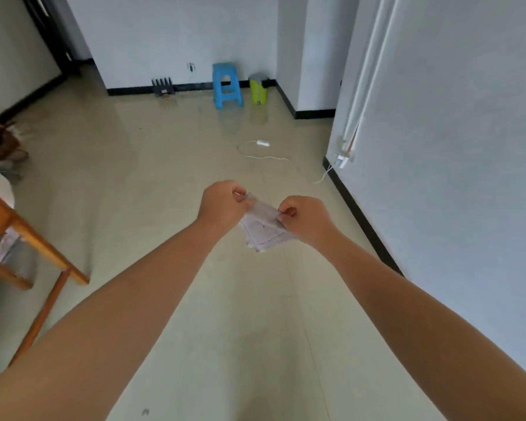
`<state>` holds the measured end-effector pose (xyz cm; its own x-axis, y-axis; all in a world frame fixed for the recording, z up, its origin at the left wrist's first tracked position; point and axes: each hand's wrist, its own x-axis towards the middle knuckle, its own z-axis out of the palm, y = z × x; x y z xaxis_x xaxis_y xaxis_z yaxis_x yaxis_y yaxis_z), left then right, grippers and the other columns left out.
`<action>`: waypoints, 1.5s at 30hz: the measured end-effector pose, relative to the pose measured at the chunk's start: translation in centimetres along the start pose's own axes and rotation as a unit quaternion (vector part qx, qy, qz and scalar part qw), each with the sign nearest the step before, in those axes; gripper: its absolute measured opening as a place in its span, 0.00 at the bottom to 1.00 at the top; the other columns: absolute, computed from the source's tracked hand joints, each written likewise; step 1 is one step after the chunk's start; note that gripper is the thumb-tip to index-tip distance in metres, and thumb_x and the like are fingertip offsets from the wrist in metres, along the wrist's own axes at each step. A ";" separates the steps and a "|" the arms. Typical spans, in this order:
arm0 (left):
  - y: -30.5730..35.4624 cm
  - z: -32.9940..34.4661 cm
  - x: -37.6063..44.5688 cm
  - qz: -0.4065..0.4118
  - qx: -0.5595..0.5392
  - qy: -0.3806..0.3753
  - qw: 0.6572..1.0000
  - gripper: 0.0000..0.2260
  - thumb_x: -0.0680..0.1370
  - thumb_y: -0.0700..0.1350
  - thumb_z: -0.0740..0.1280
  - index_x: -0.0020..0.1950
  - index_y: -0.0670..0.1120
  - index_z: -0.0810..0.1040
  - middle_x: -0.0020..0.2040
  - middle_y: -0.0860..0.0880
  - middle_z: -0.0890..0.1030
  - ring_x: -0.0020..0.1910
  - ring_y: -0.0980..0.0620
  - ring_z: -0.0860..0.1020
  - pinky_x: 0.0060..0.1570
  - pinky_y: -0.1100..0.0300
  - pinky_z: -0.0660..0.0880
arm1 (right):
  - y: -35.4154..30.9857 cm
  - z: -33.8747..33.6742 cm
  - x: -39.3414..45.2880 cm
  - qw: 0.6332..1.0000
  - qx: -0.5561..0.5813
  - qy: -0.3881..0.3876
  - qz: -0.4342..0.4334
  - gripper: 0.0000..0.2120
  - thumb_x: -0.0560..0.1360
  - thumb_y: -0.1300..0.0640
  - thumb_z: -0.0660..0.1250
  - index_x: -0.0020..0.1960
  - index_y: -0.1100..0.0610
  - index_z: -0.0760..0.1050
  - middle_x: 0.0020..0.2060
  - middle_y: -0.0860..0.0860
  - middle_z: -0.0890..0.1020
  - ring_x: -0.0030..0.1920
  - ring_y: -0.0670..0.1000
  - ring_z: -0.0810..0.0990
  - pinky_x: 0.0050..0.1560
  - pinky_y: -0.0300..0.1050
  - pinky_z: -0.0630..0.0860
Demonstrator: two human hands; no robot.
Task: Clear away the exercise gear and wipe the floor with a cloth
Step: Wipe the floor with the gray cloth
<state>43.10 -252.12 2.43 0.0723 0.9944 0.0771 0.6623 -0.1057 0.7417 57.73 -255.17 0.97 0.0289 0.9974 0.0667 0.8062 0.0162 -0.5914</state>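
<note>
Cloth (263, 226) pinched between my left hand (222, 203) and right hand (305, 218), held mid-air. Looks like prep for wiping. Next: crouch to floor (164, 177), 12 o'clock.

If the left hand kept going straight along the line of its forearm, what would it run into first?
The left hand pinches the cloth and points up-right toward the far wall. Past the cloth, open floor, then probably the white cable lying there, and farther on the blue stool. Depth is hard to judge.
</note>
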 end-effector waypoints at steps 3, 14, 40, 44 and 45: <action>-3.5 -3.7 4.6 -0.036 -0.040 -0.026 0.998 0.10 0.74 0.36 0.69 0.54 0.36 0.78 0.43 0.39 0.79 0.36 0.49 0.77 0.39 0.61 0.73 | -3.6 1.6 5.3 0.999 0.007 -0.016 -0.029 0.07 0.75 0.65 0.61 0.53 0.62 0.73 0.47 0.57 0.81 0.47 0.56 0.78 0.49 0.45 0.73; -7.2 -7.3 26.2 -0.047 -0.092 -0.013 0.995 0.13 0.73 0.33 0.70 0.33 0.47 0.74 0.31 0.51 0.74 0.19 0.63 0.74 0.38 0.64 0.75 | -7.3 1.4 26.2 0.990 0.012 -0.087 -0.114 0.15 0.70 0.57 0.72 0.54 0.62 0.78 0.45 0.49 0.77 0.44 0.48 0.76 0.48 0.37 0.72; -17.7 -13.3 102.2 -0.070 0.144 -0.050 0.986 0.09 0.76 0.38 0.65 0.53 0.39 0.82 0.37 0.46 0.81 0.40 0.52 0.80 0.40 0.66 0.73 | -11.4 11.1 107.7 0.955 -0.192 -0.110 -0.199 0.12 0.74 0.62 0.61 0.53 0.61 0.80 0.53 0.54 0.82 0.55 0.53 0.78 0.36 0.32 0.63; -18.9 -13.1 114.4 -0.047 0.204 -0.090 0.974 0.06 0.76 0.40 0.63 0.43 0.42 0.80 0.31 0.48 0.71 0.42 0.49 0.73 0.34 0.66 0.67 | -11.2 11.5 119.3 0.961 -0.190 -0.093 -0.178 0.11 0.74 0.62 0.61 0.52 0.61 0.80 0.51 0.54 0.82 0.55 0.53 0.77 0.34 0.29 0.60; -19.2 -13.0 116.9 -0.040 0.211 -0.096 0.972 0.08 0.76 0.41 0.63 0.39 0.43 0.78 0.30 0.48 0.70 0.42 0.49 0.73 0.33 0.66 0.65 | -11.0 11.5 121.7 0.962 -0.190 -0.089 -0.174 0.11 0.75 0.62 0.61 0.51 0.61 0.80 0.51 0.54 0.82 0.55 0.53 0.77 0.34 0.26 0.58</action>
<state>29.16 -133.83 5.89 0.1197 0.9848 -0.1256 0.9153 -0.0605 0.3982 45.59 -133.18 6.30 -0.3557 0.9334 0.0483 0.9076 0.3573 -0.2205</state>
